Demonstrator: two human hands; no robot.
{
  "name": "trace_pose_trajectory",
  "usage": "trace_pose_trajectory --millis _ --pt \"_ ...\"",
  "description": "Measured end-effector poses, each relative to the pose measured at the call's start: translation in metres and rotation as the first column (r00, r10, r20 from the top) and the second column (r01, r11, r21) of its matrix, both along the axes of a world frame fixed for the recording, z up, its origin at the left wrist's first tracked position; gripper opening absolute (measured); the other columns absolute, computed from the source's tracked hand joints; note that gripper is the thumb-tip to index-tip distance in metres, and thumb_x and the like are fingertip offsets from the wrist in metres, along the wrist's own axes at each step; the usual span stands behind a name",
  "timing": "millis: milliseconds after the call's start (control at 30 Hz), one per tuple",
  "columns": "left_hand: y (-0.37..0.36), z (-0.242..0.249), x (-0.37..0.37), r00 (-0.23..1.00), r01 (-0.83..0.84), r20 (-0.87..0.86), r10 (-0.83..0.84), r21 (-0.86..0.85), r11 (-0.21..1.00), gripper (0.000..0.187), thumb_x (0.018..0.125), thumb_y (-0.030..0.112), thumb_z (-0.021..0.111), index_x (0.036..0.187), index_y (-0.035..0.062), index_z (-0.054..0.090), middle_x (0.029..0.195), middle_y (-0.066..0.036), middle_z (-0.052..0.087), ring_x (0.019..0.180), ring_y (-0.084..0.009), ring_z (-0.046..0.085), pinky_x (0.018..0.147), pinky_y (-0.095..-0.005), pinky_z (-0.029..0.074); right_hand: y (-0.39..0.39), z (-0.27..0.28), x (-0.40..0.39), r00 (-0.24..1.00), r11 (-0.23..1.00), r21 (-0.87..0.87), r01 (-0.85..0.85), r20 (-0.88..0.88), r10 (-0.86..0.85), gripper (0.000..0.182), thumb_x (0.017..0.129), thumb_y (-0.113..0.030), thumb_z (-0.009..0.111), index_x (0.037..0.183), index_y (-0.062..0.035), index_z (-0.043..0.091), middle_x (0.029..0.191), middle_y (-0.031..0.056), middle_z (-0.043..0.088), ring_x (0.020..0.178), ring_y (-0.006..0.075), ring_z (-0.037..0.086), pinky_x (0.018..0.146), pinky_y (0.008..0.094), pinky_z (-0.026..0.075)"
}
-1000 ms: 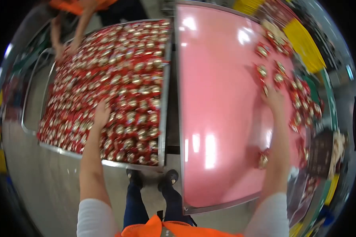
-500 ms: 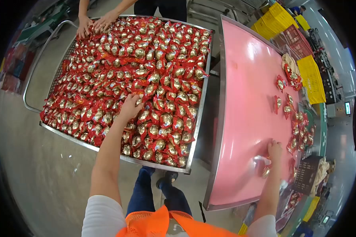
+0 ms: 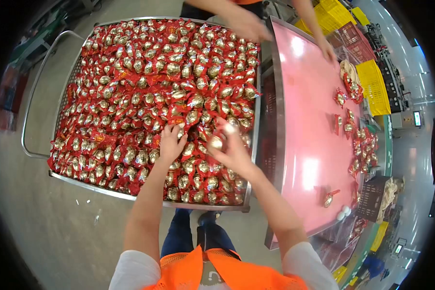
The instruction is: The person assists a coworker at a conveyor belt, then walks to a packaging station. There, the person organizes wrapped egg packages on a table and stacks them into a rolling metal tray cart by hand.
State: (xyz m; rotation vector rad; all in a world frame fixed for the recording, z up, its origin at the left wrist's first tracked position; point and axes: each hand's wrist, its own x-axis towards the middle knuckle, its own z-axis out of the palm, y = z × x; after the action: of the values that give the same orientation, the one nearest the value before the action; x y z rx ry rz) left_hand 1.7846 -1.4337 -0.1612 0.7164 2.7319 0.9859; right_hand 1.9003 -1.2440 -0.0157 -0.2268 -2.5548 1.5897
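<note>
A metal-framed tray cart (image 3: 254,159) is packed with rows of egg-shaped pieces in gold foil and red plastic wrappers (image 3: 130,104). My left hand (image 3: 170,145) rests on the wrapped eggs near the middle of the tray, thumb spread from its fingers, touching the wrappers. Just to its right, above the tray, my right hand (image 3: 234,150) is closed round a wrapped egg (image 3: 216,142), slightly blurred. On the pink-topped table (image 3: 304,130) at the right, one wrapped egg (image 3: 329,198) lies alone, with several more (image 3: 365,150) heaped along the far side.
Another person's hands (image 3: 249,24) reach over the tray's far corner and the pink table. Yellow crates (image 3: 376,89) and a brown crate (image 3: 373,205) stand beyond the table. White balls (image 3: 344,212) lie at its near right corner. A tube handle (image 3: 28,121) juts out left of the cart.
My right hand has moved from the pink table to the tray and holds a wrapped egg. My left hand has shifted slightly. The other person's hands have moved right, from tray toward table.
</note>
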Motion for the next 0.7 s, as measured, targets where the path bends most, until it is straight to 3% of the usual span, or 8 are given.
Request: trace_pose_trajectory --millis 33,133,200,333,400,533,567,700 --pt "0.000 -0.001 0.000 1.000 0.000 -0.003 0.000 0.029 1.000 0.043 0.088 0.027 0.065 0.126 0.0075 0.055 0.125 -0.017 0.048 0.115 -0.0380 0.047 0.095 -0.0472 0.044 -0.014 -0.006 -0.022 0.988 0.973 0.228 -0.040 -0.135 0.072 0.069 0.080 -0.006 0.069 0.142 -0.0046 0.039 0.121 0.0197 0.042 0.111 0.0338 0.051 0.098 0.0380 0.044" --pt "-0.002 -0.006 0.001 0.998 0.020 -0.064 -0.017 0.041 0.999 0.044 0.087 0.025 0.066 0.126 0.0084 0.055 0.125 -0.016 0.048 0.115 -0.0380 0.047 0.095 -0.0474 0.043 -0.028 -0.085 -0.054 0.978 0.959 0.202 -0.200 -0.027 0.209 0.039 0.085 -0.006 0.065 0.121 -0.0024 0.050 0.119 0.0203 0.049 0.110 0.0342 0.053 0.098 0.0421 0.045" --pt "-0.001 -0.008 0.002 0.999 -0.001 -0.042 0.004 0.066 0.998 0.041 0.088 0.020 0.063 0.127 0.0112 0.056 0.126 -0.015 0.048 0.115 -0.0369 0.048 0.097 -0.0471 0.042 -0.020 -0.100 -0.051 0.872 0.769 0.588 -0.252 -0.207 0.444 0.031 0.082 -0.002 0.065 0.112 -0.0035 0.058 0.117 0.0142 0.049 0.112 0.0348 0.051 0.099 0.0422 0.045" --pt "-0.001 -0.002 0.003 1.000 -0.021 0.005 0.020 0.095 0.995 0.042 0.088 0.019 0.064 0.128 0.0106 0.055 0.127 -0.015 0.048 0.116 -0.0371 0.048 0.097 -0.0467 0.042 -0.029 -0.087 -0.033 0.898 0.847 0.397 -0.354 -0.110 0.427 0.033 0.081 -0.008 0.069 0.112 -0.0026 0.059 0.116 0.0140 0.052 0.109 0.0343 0.053 0.096 0.0445 0.046" --pt "0.000 0.000 0.001 1.000 -0.022 0.015 0.021 0.098 0.995 0.042 0.087 0.019 0.064 0.128 0.0105 0.055 0.127 -0.015 0.048 0.116 -0.0373 0.048 0.098 -0.0466 0.042 -0.037 -0.074 -0.036 0.990 0.842 0.534 -0.076 -0.057 0.126 0.037 0.081 -0.013 0.072 0.114 -0.0041 0.060 0.114 0.0131 0.055 0.106 0.0329 0.055 0.092 0.0440 0.048" --pt "-0.001 0.001 -0.001 1.000 0.011 0.019 -0.013 0.078 0.997 0.045 0.088 0.018 0.062 0.131 0.0099 0.053 0.129 -0.017 0.047 0.118 -0.0386 0.047 0.099 -0.0480 0.041 -0.037 -0.083 -0.053 0.972 0.684 0.692 -0.231 0.140 0.187 0.023 0.082 -0.009 0.060 0.105 -0.0064 0.059 0.104 0.0104 0.058 0.097 0.0299 0.059 0.085 0.0433 0.048" --pt "0.000 -0.002 -0.002 1.000 0.023 -0.021 -0.021 0.074 0.997 0.045 0.089 0.018 0.061 0.132 0.0090 0.052 0.130 -0.018 0.047 0.118 -0.0392 0.047 0.100 -0.0484 0.040 -0.036 -0.089 -0.052 0.979 0.666 0.730 -0.155 0.025 0.200 0.017 0.083 -0.008 0.055 0.099 -0.0075 0.059 0.101 0.0098 0.058 0.093 0.0287 0.061 0.085 0.0421 0.047" --pt "-0.001 -0.004 0.002 0.996 0.070 -0.053 -0.071 -0.030 0.997 0.043 0.094 0.024 0.055 0.132 0.0055 0.049 0.136 -0.020 0.044 0.120 -0.0409 0.045 0.102 -0.0495 0.037 -0.041 -0.089 -0.056 0.959 0.647 0.707 -0.284 0.213 0.189 0.018 0.086 -0.009 0.054 0.103 -0.0079 0.059 0.105 0.0099 0.059 0.096 0.0277 0.061 0.087 0.0425 0.046"
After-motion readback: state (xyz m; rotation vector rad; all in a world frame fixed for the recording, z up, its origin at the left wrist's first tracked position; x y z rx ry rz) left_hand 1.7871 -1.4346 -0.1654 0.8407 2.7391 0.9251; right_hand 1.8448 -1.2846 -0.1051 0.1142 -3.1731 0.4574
